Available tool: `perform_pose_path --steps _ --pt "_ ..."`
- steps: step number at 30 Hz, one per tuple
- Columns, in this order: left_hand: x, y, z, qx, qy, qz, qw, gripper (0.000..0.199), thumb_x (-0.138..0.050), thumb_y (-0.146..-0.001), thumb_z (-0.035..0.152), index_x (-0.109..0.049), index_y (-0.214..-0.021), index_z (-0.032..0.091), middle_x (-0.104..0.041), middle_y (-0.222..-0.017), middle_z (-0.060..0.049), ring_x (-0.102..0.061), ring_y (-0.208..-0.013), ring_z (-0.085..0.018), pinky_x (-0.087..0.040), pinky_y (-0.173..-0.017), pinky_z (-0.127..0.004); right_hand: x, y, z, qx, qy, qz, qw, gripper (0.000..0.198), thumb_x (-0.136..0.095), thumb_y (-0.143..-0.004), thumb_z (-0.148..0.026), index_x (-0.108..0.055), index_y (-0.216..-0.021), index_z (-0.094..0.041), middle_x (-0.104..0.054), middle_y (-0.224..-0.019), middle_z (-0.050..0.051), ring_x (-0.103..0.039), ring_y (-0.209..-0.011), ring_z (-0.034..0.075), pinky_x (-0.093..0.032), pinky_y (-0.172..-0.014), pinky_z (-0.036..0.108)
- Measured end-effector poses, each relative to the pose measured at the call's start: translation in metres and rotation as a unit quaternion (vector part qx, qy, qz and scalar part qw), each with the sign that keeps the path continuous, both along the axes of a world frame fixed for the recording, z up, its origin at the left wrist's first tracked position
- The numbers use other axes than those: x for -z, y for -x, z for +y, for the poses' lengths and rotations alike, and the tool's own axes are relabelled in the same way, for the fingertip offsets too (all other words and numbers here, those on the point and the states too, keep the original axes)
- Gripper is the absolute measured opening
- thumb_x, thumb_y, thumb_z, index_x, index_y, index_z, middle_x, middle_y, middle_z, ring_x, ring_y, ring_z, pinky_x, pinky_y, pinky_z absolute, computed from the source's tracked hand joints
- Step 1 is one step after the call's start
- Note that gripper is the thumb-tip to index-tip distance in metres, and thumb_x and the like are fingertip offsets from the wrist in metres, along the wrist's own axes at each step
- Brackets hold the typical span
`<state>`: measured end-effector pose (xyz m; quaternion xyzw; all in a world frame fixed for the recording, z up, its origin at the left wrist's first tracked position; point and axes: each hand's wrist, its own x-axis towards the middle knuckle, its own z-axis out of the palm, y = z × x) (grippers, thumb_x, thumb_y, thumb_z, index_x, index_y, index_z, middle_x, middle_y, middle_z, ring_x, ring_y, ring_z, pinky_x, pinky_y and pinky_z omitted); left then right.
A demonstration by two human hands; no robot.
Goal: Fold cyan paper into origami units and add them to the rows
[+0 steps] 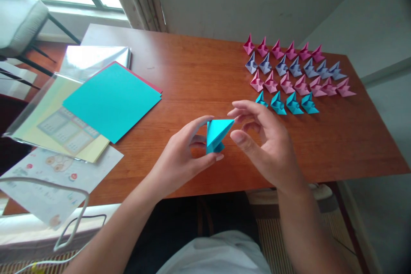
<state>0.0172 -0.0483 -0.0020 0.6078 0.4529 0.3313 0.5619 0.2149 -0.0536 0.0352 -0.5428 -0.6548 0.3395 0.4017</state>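
Observation:
Over the front of the table, my left hand [184, 147] grips a turquoise folded-paper figure [218, 133] between thumb and fingers. One pointed corner of the figure aims right, and small folds show at its lower side. My right hand [263, 137] is just to the right of that corner, thumb and fingers apart, holding nothing. Beyond the right hand stands a row of turquoise origami figures [293, 103]; the leftmost one is partly covered by my fingers.
Behind the turquoise row are rows of pink figures [302, 84], lavender figures [295, 67] and magenta figures [291, 51]. At left lie turquoise paper sheets [112, 98], a clear packet of yellow paper [28, 122] and a printed sheet [64, 188]. A cable [81, 212] hangs at the lower left.

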Motion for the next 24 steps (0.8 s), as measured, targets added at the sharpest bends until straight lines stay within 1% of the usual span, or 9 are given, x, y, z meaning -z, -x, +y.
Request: perform_pose_path --steps 2,4,6,9,12,15,19,24 --pt "0.000 -0.002 -0.001 -0.012 0.053 -0.057 0.997 0.071 -0.085 -0.076 0.031 -0.051 -0.138 0.023 -0.068 -0.128 -0.010 -0.073 -0.103 -0.025 -0.065 -0.086 -0.037 0.009 0.000 -0.003 -0.010 0.021 0.021 1.000 0.045 -0.068 -0.092 -0.046 -0.057 -0.132 -0.029 -0.066 -0.129 0.007 -0.065 -0.112 0.023 -0.057 -0.091 0.036" --pt "0.000 -0.004 -0.002 -0.017 0.088 -0.097 0.991 0.071 -0.086 -0.075 0.027 -0.052 -0.136 0.023 -0.067 -0.129 -0.009 -0.071 -0.109 -0.026 -0.064 -0.089 -0.037 0.018 0.000 -0.005 -0.031 0.050 0.029 0.998 0.046 -0.070 -0.091 -0.043 -0.057 -0.132 -0.028 -0.065 -0.132 0.007 -0.064 -0.115 0.023 -0.058 -0.090 0.036" --pt "0.002 -0.005 -0.003 -0.013 0.113 -0.124 0.986 0.071 -0.086 -0.075 0.023 -0.052 -0.136 0.023 -0.067 -0.130 -0.009 -0.070 -0.112 -0.027 -0.064 -0.091 -0.038 0.025 0.000 -0.007 -0.051 0.075 0.036 0.995 0.047 -0.072 -0.090 -0.041 -0.058 -0.132 -0.028 -0.065 -0.132 0.007 -0.065 -0.115 0.023 -0.059 -0.090 0.036" --pt "0.005 -0.007 -0.003 -0.002 0.134 -0.137 0.981 0.070 -0.085 -0.076 0.022 -0.052 -0.137 0.024 -0.067 -0.129 -0.009 -0.071 -0.111 -0.027 -0.064 -0.092 -0.041 0.031 0.000 -0.008 -0.071 0.093 0.052 0.992 0.049 -0.075 -0.088 -0.037 -0.058 -0.133 -0.028 -0.067 -0.131 0.006 -0.066 -0.115 0.023 -0.060 -0.089 0.035" --pt "0.006 -0.008 -0.004 0.006 0.138 -0.135 0.981 0.071 -0.086 -0.075 0.022 -0.053 -0.137 0.025 -0.068 -0.127 -0.008 -0.072 -0.109 -0.028 -0.064 -0.091 -0.041 0.031 0.000 -0.008 -0.079 0.100 0.063 0.990 0.046 -0.074 -0.089 -0.032 -0.058 -0.132 -0.029 -0.068 -0.130 0.005 -0.068 -0.113 0.021 -0.060 -0.091 0.035" --pt "0.006 -0.008 -0.005 0.007 0.145 -0.139 0.980 0.071 -0.087 -0.074 0.023 -0.054 -0.136 0.025 -0.069 -0.126 -0.008 -0.072 -0.108 -0.029 -0.065 -0.088 -0.041 0.029 -0.001 -0.007 -0.082 0.103 0.061 0.989 0.047 -0.075 -0.088 -0.033 -0.058 -0.132 -0.028 -0.069 -0.129 0.005 -0.069 -0.113 0.021 -0.061 -0.092 0.036" --pt "0.007 -0.007 -0.006 0.005 0.156 -0.147 0.977 0.072 -0.088 -0.073 0.024 -0.054 -0.137 0.025 -0.066 -0.132 -0.010 -0.072 -0.107 -0.028 -0.066 -0.084 -0.039 0.026 -0.002 -0.006 -0.093 0.104 0.050 0.989 0.050 -0.078 -0.086 -0.036 -0.059 -0.131 -0.027 -0.071 -0.125 0.005 -0.069 -0.110 0.022 -0.061 -0.093 0.037" --pt "0.008 -0.005 -0.007 0.013 0.169 -0.160 0.972 0.072 -0.088 -0.073 0.023 -0.054 -0.137 0.025 -0.063 -0.136 -0.011 -0.069 -0.113 -0.030 -0.066 -0.085 -0.039 0.025 -0.003 -0.005 -0.101 0.109 0.034 0.988 0.045 -0.076 -0.087 -0.035 -0.061 -0.130 -0.027 -0.071 -0.126 0.005 -0.069 -0.112 0.022 -0.061 -0.092 0.038"
